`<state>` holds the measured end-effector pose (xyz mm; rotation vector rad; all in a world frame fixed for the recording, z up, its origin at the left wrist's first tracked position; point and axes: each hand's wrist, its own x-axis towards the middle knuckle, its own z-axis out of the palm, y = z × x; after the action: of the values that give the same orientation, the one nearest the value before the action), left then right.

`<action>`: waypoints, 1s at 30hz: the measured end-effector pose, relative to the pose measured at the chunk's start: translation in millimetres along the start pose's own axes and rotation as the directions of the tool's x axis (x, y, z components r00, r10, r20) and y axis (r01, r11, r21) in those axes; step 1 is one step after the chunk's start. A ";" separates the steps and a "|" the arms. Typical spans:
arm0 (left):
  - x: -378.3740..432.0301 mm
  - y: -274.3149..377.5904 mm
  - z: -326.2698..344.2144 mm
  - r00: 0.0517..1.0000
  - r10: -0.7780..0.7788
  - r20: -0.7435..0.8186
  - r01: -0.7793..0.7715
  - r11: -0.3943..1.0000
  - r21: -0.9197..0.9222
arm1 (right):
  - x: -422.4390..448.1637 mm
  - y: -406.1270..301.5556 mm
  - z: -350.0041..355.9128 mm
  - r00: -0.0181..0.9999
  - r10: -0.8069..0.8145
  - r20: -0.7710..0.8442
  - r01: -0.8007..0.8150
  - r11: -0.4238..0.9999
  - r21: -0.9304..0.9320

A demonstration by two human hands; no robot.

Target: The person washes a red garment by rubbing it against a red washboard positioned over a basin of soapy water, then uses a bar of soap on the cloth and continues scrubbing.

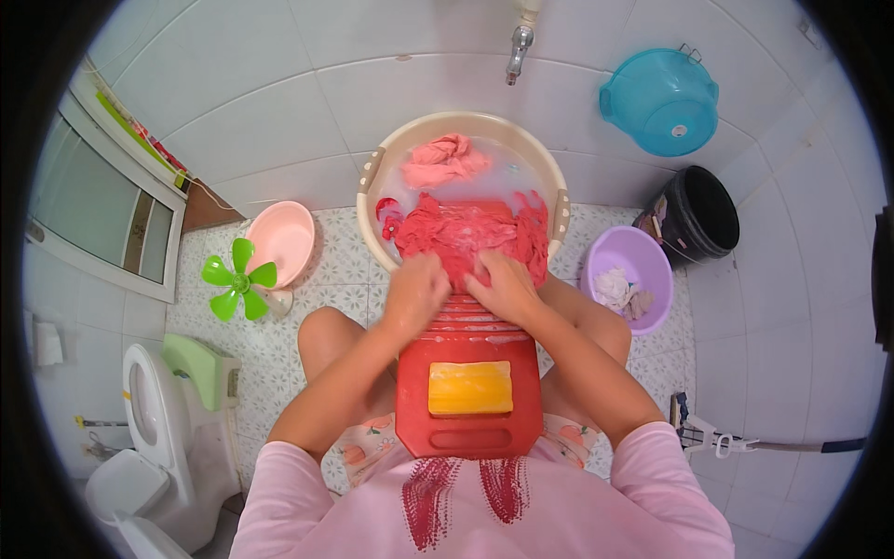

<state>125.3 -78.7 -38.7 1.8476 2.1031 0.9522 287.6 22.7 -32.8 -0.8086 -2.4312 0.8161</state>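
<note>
A wet red garment is spread over the upper part of a red plastic washboard. My left hand is closed on the near left edge of the cloth, slightly blurred; my right hand grips it just to the right. The washboard leans from my lap into a beige basin of cloudy, soapy water. A bar of yellow soap lies in the board's near recess. Pink cloth floats at the basin's far side, and a crimson piece of cloth is at its left.
Left stand a pink basin, a green-bladed fan and a toilet. To the right are a purple basin holding light cloths and a black bucket. A blue basin hangs on the wall beside a tap.
</note>
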 end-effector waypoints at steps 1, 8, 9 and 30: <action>-12.1 12.8 3.7 0.986 0.139 0.086 -0.149 0.982 0.117 | -10.9 -0.9 -7.5 1.000 0.010 -0.002 -0.010 1.000 -0.005; 39.0 -15.2 35.0 0.995 0.056 -0.077 -0.038 0.976 0.216 | 33.9 11.1 24.5 0.967 0.241 -0.087 -0.257 0.918 -0.302; 56.9 -22.5 43.5 0.996 0.058 -0.072 -0.042 0.977 0.211 | 57.2 19.1 28.8 0.961 0.262 -0.094 -0.278 0.900 -0.335; 96.7 -29.5 47.5 0.979 -0.203 -0.023 0.201 0.939 0.280 | 77.5 37.6 41.5 0.959 0.259 -0.115 -0.282 0.914 -0.292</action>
<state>106.0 27.8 -66.5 1.7000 2.4743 0.6258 222.1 81.3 -70.1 -1.2932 -2.4438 0.4936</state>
